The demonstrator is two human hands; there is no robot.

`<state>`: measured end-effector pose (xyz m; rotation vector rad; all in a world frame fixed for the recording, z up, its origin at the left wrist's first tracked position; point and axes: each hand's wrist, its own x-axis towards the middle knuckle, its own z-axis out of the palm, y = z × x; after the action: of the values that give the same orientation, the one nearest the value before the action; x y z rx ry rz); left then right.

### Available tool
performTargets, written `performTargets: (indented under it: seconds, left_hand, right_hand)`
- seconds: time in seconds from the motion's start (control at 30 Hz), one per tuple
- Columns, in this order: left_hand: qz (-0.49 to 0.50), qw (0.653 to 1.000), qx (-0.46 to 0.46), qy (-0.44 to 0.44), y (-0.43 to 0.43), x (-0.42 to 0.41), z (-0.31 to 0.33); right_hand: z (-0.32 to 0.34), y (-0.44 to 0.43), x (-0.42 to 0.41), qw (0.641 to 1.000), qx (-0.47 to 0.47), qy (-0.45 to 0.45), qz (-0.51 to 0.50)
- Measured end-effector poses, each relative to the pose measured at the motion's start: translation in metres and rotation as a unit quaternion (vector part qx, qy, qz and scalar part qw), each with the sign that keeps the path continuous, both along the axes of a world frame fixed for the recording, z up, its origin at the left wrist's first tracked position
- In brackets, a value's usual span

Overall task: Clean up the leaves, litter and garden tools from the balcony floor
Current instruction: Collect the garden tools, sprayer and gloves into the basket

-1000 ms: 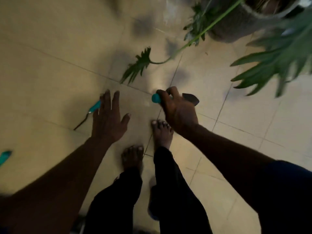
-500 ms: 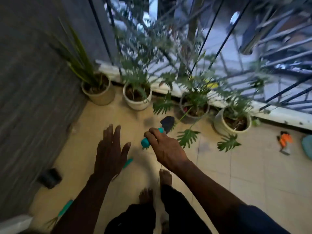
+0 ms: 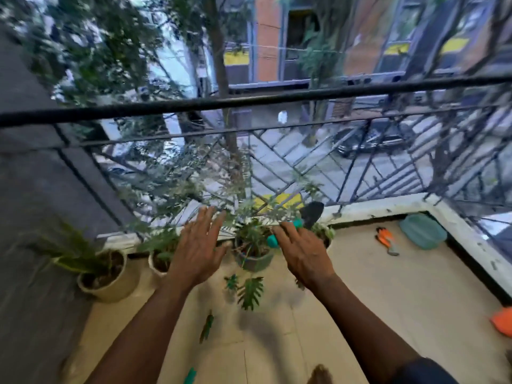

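My right hand [image 3: 303,254] grips the teal handle of a small garden trowel [image 3: 311,213], whose dark blade points up toward the railing. My left hand [image 3: 199,249] is spread flat in the air with straight fingers and holds nothing. Below my arms, a second teal-handled tool [image 3: 207,327] lies on the beige tiled floor [image 3: 388,300]. Another teal handle [image 3: 190,376] shows at the bottom edge. Orange pruning shears [image 3: 386,239] lie on the floor at the right, beside a teal object [image 3: 422,231] in the corner.
Potted plants [image 3: 106,275] stand in a row along the low white kerb under the black metal railing [image 3: 249,102]. A grey wall [image 3: 33,217] borders the left. An orange object [image 3: 502,321] sits at the right edge. The street lies far below.
The view has swung up from the floor to the railing and street. Both hands have risen, the right one still carrying the trowel. My feet have dropped out of view.
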<state>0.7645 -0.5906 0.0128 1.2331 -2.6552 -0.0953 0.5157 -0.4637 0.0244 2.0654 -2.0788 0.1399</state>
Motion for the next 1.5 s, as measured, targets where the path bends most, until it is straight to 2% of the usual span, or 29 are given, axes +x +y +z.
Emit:
performTargets:
  seconds: [0.27, 0.43, 0.57, 0.8, 1.13, 1.27, 1.5]
  left_hand:
    - [-0.154, 0.988, -0.005, -0.022, -0.019, -0.219, 0.016]
    - [-0.231, 0.973, 0.0, -0.029, 0.0, -0.359, 0.015]
    - [-0.271, 0.962, -0.001, -0.024, 0.018, -0.442, 0.017]
    - [-0.349, 0.936, 0.016, -0.034, 0.041, -0.571, 0.009]
    - [-0.428, 0.899, -0.029, -0.088, -0.004, -0.734, -0.045]
    - [-0.433, 0.897, -0.001, -0.088, -0.029, -0.798, -0.05]
    - [-0.453, 0.885, -0.003, -0.111, -0.046, -0.889, -0.055]
  right_hand:
    - [0.009, 0.058, -0.176, 0.992, -0.033, -0.012, -0.122]
    - [0.01, 0.117, -0.294, 0.977, -0.025, -0.017, -0.211]
    - [0.017, 0.155, -0.353, 0.965, -0.023, -0.025, -0.26]
    - [-0.007, 0.197, -0.441, 0.935, -0.052, -0.135, -0.323]
    - [-0.049, 0.177, -0.556, 0.905, -0.016, -0.161, -0.394]
    - [-0.046, 0.155, -0.604, 0.911, -0.031, -0.143, -0.386]
    - [-0.047, 0.119, -0.668, 0.893, -0.097, -0.171, -0.404]
